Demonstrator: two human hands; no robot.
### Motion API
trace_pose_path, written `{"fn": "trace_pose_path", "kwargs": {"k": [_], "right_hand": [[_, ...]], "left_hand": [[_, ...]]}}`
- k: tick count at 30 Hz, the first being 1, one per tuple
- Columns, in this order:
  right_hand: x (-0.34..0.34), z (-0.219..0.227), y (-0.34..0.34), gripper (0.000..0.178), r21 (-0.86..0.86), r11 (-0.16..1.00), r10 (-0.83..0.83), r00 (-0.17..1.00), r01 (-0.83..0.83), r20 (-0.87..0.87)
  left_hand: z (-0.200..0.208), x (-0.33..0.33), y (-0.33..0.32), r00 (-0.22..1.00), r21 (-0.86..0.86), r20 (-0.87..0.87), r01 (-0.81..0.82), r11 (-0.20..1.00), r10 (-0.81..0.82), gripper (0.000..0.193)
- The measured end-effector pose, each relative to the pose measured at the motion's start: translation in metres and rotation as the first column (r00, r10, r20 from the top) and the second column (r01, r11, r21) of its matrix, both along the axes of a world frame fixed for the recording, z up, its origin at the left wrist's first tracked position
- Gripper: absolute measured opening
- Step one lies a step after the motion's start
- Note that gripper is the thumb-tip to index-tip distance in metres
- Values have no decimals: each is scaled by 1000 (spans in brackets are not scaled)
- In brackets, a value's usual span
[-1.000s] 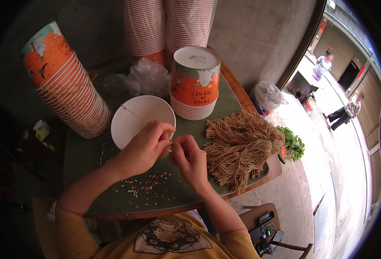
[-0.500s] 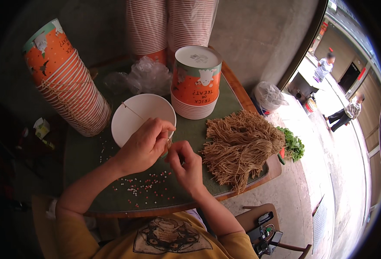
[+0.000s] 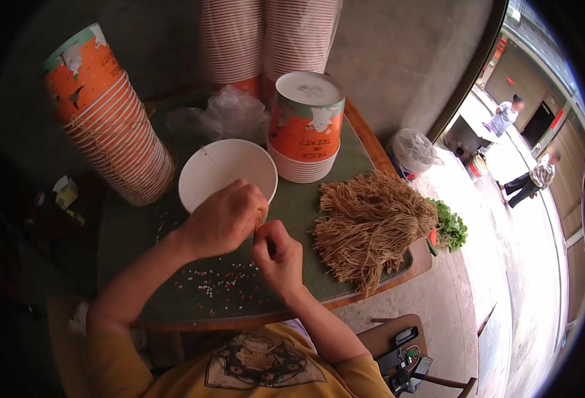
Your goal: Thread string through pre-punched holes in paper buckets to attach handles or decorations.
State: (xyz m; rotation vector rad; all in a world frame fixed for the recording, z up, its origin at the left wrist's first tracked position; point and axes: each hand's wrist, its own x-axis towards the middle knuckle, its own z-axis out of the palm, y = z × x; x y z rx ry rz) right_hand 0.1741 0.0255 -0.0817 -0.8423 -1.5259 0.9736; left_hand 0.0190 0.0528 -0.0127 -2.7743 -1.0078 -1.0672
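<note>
A paper bucket (image 3: 222,166) stands on the green table top, its white inside facing up, with a thin twine end showing over the far rim. My left hand (image 3: 229,215) is closed at the bucket's near right rim, fingers pinched on a strand of brown twine (image 3: 260,220). Just below and to the right, my right hand (image 3: 279,257) pinches the same strand, its fingers curled in. The strand runs short between the two hands. My left hand covers part of the near rim. Right of my hands lies a thick bundle of loose brown twine (image 3: 375,225).
A leaning stack of orange buckets (image 3: 116,126) is at the left, a short upturned stack (image 3: 307,129) behind the bundle. Crumpled clear plastic (image 3: 232,113) lies between them. Small beads (image 3: 216,282) are scattered near me. Leafy greens (image 3: 450,224) show past the table's right edge. Two people are outside.
Both hands stay close together on the twine; the left fingers have curled in further. The twine across the bucket's mouth has shifted, with less of it showing inside.
</note>
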Motion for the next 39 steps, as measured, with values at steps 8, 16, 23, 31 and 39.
{"fn": "trace_pose_path", "kwargs": {"k": [8, 16, 23, 31, 39], "right_hand": [[15, -6, -20, 20, 345, 937, -128, 969, 49, 209], [18, -3, -19, 36, 476, 877, -107, 942, -61, 317], [14, 5, -16, 32, 538, 829, -66, 928, -153, 366], [13, 20, -5, 22, 630, 705, -38, 869, -326, 493], [8, 31, 17, 33, 626, 600, 2, 783, -499, 622]], "left_hand": [[-36, -2, -71, 778, -107, 489, -395, 912, 395, 19], [-51, 22, -71, 369, -725, 683, 450, 521, 631, 18], [-35, 34, -72, 67, -623, 656, 610, 490, 751, 12], [-47, 19, -51, 47, -665, 672, 478, 573, 739, 13], [-46, 2, -38, 142, -743, 648, 336, 579, 748, 12]]}}
